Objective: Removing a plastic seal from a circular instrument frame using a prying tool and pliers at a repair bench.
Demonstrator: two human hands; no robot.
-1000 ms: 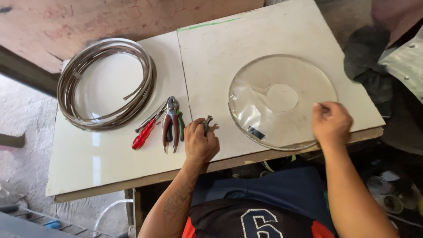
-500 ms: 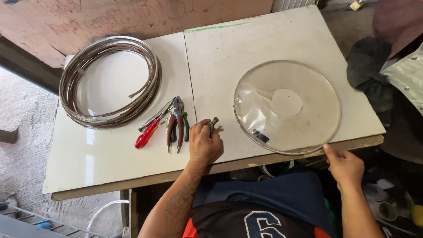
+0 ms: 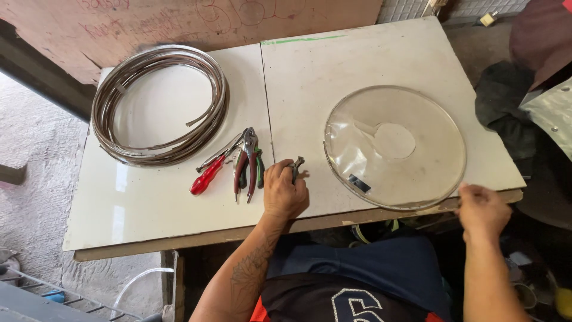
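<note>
Lid (image 3: pixel 395 146) lies between hands, right hand (image 3: pixel 482 210) at its rim.

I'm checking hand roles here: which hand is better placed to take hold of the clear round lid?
Probably the right hand: it sits by the clear round lid's near edge, while the left hand holds a small tool.

Your left hand (image 3: pixel 285 194) rests on the white board tabletop (image 3: pixel 333 71) w/ a small metal tool (image 3: pixel 296 167). Red-handled screwdriver (image 3: pixel 208 176) & pliers (image 3: pixel 249 164) just at its 9 o'clock; coiled metal strip (image 3: pixel 161 107) at 10. Round clear glass disc (image 3: pixel 394 146) at 3; your right hand (image 3: pixel 484 211) at the disc's 5, off the table edge.
</note>
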